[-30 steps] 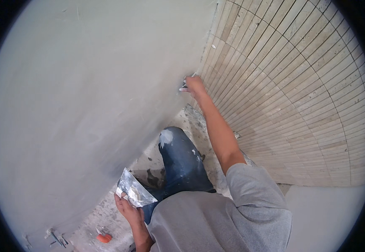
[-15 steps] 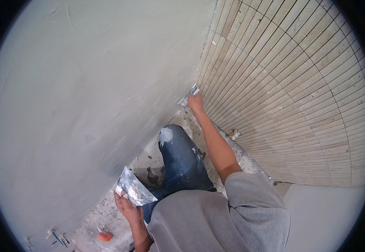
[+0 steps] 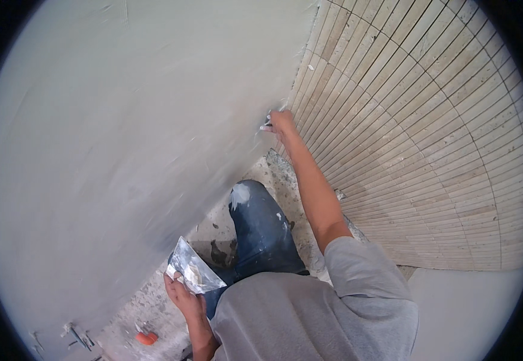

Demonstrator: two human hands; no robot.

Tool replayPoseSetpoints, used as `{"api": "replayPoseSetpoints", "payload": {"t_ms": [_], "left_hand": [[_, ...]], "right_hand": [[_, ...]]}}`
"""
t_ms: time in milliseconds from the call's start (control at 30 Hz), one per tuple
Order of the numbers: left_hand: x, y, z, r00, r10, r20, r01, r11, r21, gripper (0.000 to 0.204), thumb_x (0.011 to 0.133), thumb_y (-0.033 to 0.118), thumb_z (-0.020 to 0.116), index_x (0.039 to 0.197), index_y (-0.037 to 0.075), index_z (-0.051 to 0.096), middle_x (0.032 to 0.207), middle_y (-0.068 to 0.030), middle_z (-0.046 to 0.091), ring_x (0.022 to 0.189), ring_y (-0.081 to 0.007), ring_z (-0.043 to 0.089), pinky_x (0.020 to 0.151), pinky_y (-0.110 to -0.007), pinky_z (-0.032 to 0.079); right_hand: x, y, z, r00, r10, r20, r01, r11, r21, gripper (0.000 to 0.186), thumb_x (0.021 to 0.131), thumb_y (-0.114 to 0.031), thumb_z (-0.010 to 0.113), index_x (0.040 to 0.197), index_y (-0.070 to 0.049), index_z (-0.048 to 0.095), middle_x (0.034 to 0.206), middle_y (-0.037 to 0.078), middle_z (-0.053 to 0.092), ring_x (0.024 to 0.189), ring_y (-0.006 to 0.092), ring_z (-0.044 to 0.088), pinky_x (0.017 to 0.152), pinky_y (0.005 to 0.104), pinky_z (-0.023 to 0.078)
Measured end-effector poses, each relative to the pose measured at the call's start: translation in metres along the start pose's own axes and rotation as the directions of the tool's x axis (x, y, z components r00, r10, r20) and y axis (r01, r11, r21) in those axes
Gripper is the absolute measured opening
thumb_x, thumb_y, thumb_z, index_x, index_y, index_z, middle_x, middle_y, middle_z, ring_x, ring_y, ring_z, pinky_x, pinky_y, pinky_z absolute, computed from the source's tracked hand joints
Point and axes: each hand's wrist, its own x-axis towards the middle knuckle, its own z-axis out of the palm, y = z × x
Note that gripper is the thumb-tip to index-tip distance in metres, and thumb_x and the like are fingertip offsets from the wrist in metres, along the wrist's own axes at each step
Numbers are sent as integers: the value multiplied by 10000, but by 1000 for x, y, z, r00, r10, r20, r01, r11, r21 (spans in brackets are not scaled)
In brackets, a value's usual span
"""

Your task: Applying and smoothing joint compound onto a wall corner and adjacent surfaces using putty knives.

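Right hand: my right hand (image 3: 284, 122) is up at the inside corner where the grey wall (image 3: 111, 132) meets the tiled wall (image 3: 430, 132); arm stretched out.
Right grip: closed around a small tool (image 3: 267, 124); only a pale bit sticks out left of the fingers, kind too small to tell.
Tool place: touching the corner seam, at the left edge of the tiles.
Tool axis: cannot tell, mostly hidden by my hand.
Left hand: my left hand (image 3: 180, 289) is low, by my hip.
Left grip: closed on the lower edge of a flat metal trowel blade (image 3: 192, 268).
Blade: shiny, roughly four-sided, pale mortar smear near the middle; long axis runs from lower right to upper left, tip pointing up-left toward the grey wall; face turned up.
Tiles: narrow beige strips in rows, dark joints.
Floor: rough floor (image 3: 153, 307) with mortar bits; small orange object (image 3: 147, 338) just beside the grey wall's base.
Knee: jeans knee (image 3: 240, 195) with a white patch, between the two hands.
Labels or signs: none readable.
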Motion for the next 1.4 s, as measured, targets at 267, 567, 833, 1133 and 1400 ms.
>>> {"api": "replayPoseSetpoints", "payload": {"t_ms": [267,567,833,1133,1400], "left_hand": [[1,-1,-4,997,-47,56,48,998,-26,235,995,122,471,1205,32,528,1076,-69,643,931,-164,654,803,-301,538],[3,-15,-30,957,278,76,-283,853,439,309,847,-24,611,1153,-39,574,1205,-227,568,1139,-420,561,1008,-460,425],[-15,-26,-15,887,441,137,-358,467,809,613,707,-88,695,1296,-66,526,1422,-320,452,1291,-473,469,1102,-445,364],[-16,-26,-28,860,461,-220,-330,830,449,286,908,30,557,1187,-28,535,1263,-156,571,1148,-303,601,952,-350,501],[-9,3,-45,960,-99,263,206,885,-418,294,995,129,499,1260,4,525,1116,-81,638,993,-167,663,871,-312,544]], "right_hand": [[-57,-61,1,984,-175,4,175,983,-56,258,879,-58,528,1060,124,553,915,144,602,741,231,640,584,366,617],[-274,13,7,921,-144,362,-71,851,520,289,955,-85,513,1220,30,529,1150,141,634,952,246,677,820,364,584],[-373,57,13,312,-525,792,728,668,156,410,896,-68,610,1305,-93,585,1303,218,556,1168,396,560,996,469,464],[-314,57,1,263,-287,921,900,416,-128,397,866,-77,632,1263,-87,628,1226,165,601,1083,351,598,880,457,520],[-300,72,16,143,311,940,-203,938,-280,343,1005,-283,595,1167,18,573,932,98,666,766,198,681,683,370,585]]}}
